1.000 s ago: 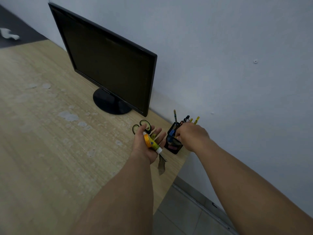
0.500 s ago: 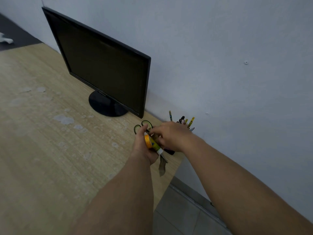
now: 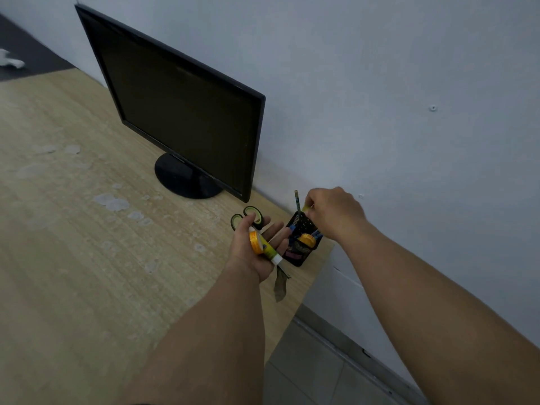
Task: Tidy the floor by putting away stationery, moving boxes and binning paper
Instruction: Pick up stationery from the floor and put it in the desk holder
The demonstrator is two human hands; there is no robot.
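Note:
My left hand holds a bundle of stationery above the desk: scissors with green-and-black handles and blades pointing down, an orange tape roll and a glue stick. Just to its right stands a black mesh pen holder at the desk's right corner, with pens, a pencil and an orange tape roll in it. My right hand hovers over the holder and pinches a yellow pen at its top.
A black monitor stands on the wooden desk against the grey wall. The desk's edge runs just right of the holder, with tiled floor below. A white scrap lies on the dark floor far left.
My right hand left my left hand, where it took an item, and moved right and up over the pen holder with a yellow pen. My left hand stayed put.

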